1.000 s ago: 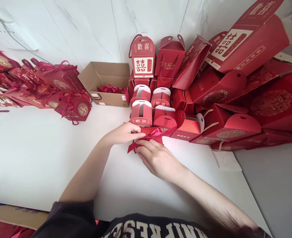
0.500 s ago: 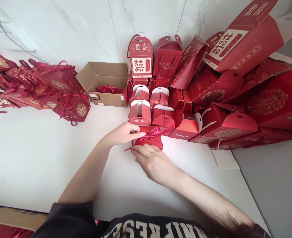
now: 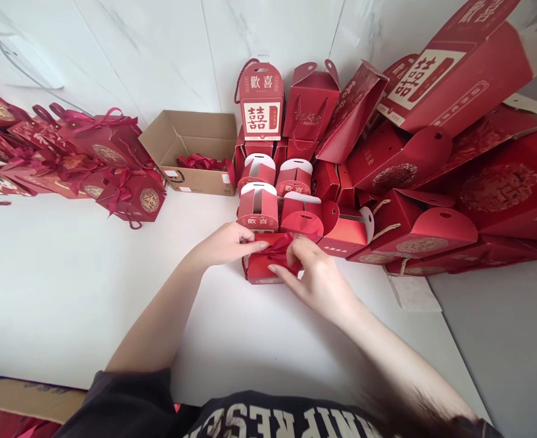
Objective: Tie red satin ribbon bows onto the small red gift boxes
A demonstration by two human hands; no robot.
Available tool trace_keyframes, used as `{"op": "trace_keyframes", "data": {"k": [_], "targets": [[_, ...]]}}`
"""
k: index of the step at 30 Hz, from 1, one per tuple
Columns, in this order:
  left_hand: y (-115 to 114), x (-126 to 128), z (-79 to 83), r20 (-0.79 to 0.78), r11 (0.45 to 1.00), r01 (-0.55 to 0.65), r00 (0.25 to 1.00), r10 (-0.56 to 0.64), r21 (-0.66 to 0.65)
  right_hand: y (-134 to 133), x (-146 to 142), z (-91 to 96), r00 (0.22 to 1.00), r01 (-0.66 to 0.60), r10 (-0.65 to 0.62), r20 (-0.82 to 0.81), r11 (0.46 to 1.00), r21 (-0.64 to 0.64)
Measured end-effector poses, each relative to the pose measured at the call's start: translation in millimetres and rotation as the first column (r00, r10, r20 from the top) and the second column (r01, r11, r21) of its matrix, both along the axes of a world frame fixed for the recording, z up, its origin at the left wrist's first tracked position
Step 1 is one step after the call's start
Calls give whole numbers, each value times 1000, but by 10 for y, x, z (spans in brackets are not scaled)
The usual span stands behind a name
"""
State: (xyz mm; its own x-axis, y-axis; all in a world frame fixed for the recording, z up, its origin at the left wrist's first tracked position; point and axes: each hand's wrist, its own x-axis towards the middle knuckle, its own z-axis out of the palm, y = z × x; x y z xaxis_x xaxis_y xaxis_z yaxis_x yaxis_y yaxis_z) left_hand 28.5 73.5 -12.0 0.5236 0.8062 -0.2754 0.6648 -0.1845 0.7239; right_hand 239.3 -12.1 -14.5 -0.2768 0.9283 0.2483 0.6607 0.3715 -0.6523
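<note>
A small red gift box (image 3: 263, 274) stands on the white table in front of me, with a dark red satin ribbon (image 3: 280, 248) tied in a bow on top. At the bow's left side, my left hand (image 3: 227, 244) is closed, thumb and forefinger pinching the ribbon. From the right, my right hand (image 3: 318, 277) reaches over the box. Its curled fingers close on the right part of the bow, while its thumb points left across the box top. My right fingers partly cover the bow and the box's right end.
Several red boxes with open tops (image 3: 258, 207) stand right behind the gift box. Larger red boxes (image 3: 426, 234) are piled to the right. A brown carton (image 3: 204, 181) holding red ribbons (image 3: 204, 162) stands behind on the left. Ribboned boxes (image 3: 134, 194) are stacked farther left.
My right hand has moved from the front left of the box up and right to the bow's right side. My left hand has stayed nearly in place. The box's front now shows.
</note>
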Motion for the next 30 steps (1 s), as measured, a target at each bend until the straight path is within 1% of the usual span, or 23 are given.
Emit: {"op": "trace_keyframes", "data": {"k": [3,6,9,12,14,16,20,23,25,27,30], "targets": [[-3,8,-10,-30,1000,-11,999,12,18,-11,-79,-95,993,114,-114,-9,993,22],[-9,9,-13,-33,1000,-10,999,11,26,-37,-120,-140,983,164,-163,88,986,-4],[-17,14,-3,-27,999,-13,1000,14,43,-66,-153,-172,960,182,-186,211,982,40],[-26,24,5,-32,999,-13,999,14,52,-88,-212,-218,944,169,-199,264,977,133],[-31,32,6,-41,998,-12,999,14,54,-97,-259,-245,947,153,-191,257,975,163],[-33,37,5,-49,998,-6,999,9,59,-101,-291,-255,959,127,-162,233,979,160],[-30,42,-1,-38,999,-10,999,12,44,-89,-261,-205,988,80,-91,122,993,91],[-24,46,-11,-41,1000,-17,999,18,12,-71,-194,-158,992,111,-110,61,994,-5],[-22,48,-17,-60,1000,-22,998,23,17,-61,-170,-155,991,135,-133,34,990,-53],[-20,47,-19,-70,999,-20,997,22,25,-54,-174,-179,990,142,-142,4,988,-67],[-18,39,-10,-68,1000,14,998,-14,6,-49,-201,-239,988,153,-153,0,987,-44]]}}
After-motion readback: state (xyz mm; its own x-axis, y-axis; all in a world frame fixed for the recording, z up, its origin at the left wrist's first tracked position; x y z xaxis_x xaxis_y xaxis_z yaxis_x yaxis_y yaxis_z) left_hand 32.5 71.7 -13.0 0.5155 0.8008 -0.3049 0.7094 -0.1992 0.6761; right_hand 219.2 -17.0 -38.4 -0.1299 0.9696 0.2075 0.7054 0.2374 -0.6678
